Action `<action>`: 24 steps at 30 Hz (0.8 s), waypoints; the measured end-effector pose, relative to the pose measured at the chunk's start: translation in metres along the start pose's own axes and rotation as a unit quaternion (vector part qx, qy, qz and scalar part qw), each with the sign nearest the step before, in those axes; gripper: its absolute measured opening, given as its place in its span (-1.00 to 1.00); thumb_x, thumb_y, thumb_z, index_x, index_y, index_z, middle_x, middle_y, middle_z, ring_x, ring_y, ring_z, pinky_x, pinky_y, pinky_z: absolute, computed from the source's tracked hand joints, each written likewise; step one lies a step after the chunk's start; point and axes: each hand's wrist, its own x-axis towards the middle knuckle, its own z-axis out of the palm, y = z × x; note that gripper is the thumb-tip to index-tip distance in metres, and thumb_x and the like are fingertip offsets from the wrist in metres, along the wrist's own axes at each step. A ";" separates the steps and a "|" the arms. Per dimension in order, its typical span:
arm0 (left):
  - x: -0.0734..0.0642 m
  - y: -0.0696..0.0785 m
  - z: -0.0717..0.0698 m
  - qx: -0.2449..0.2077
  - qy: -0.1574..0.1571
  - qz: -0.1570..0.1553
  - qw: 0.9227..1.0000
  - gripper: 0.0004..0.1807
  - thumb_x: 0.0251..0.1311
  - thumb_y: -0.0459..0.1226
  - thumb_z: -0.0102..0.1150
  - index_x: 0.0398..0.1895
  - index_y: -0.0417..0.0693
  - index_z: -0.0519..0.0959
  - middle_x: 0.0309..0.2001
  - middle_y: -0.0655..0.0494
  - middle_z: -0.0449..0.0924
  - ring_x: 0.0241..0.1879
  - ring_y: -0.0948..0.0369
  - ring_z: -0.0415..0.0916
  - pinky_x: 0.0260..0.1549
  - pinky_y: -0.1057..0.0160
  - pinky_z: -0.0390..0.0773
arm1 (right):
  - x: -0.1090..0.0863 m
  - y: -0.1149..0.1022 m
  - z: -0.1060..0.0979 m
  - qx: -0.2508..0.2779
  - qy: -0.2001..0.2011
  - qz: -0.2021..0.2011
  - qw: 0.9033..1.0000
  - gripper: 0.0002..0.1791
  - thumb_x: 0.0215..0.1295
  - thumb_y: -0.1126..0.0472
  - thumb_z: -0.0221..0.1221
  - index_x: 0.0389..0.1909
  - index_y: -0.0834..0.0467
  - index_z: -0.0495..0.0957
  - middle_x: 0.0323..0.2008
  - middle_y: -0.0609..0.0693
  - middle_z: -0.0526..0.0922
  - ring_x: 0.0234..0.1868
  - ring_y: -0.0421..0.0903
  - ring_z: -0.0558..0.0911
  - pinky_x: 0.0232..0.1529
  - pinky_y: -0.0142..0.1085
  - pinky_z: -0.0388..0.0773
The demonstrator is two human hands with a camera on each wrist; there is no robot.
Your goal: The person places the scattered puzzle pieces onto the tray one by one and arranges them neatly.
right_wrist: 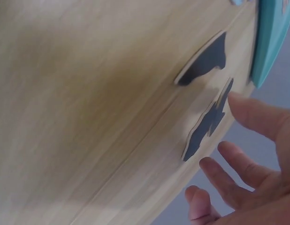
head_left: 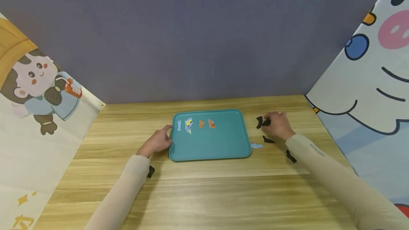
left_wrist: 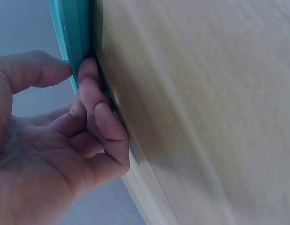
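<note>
My left hand [head_left: 156,142] is at the left edge of a teal tray [head_left: 211,148]. In the left wrist view its thumb and curled fingers pinch the tray's rim [left_wrist: 77,33]. Over on the right, my right hand [head_left: 278,126] hovers above dark-backed flat puzzle pieces. In the right wrist view its fingers are spread and hold nothing, with the thumb close to two pieces [right_wrist: 199,133] that touch or overlap. Another dark piece [right_wrist: 206,58] lies beside them. Inside the tray sit a pale blue piece [head_left: 179,125], a yellow-and-blue group [head_left: 189,123] and orange pieces [head_left: 212,123].
A light blue piece [head_left: 256,145] lies at the tray's right edge. Dark pieces lie near the right forearm [head_left: 290,156] and beside the left sleeve [head_left: 151,171]. A grey partition [head_left: 204,45] rises behind the wooden table [head_left: 217,194], with printed panels on both sides.
</note>
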 end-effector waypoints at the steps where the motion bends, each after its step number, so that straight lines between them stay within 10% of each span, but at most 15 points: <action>1: 0.000 0.000 0.000 0.001 0.000 0.003 1.000 -0.27 0.14 -0.35 0.10 0.40 -0.18 0.10 -0.34 -0.03 0.53 -0.43 0.13 0.47 -0.43 0.16 0.50 | 0.001 0.001 0.000 -0.001 -0.001 0.002 1.000 -0.45 0.09 0.20 0.28 0.08 0.41 0.46 0.06 0.40 0.44 0.03 0.43 0.23 -0.03 0.16 0.26; 24: -0.002 0.002 0.000 0.000 0.004 -0.004 1.000 -0.26 0.13 -0.35 0.10 0.41 -0.16 0.10 -0.35 -0.02 0.52 -0.43 0.14 0.47 -0.42 0.17 0.49 | 0.007 0.007 0.004 -0.019 -0.030 0.032 0.999 -0.48 0.09 0.17 0.31 0.01 0.42 0.51 -0.01 0.42 0.45 0.01 0.42 0.26 -0.07 0.13 0.34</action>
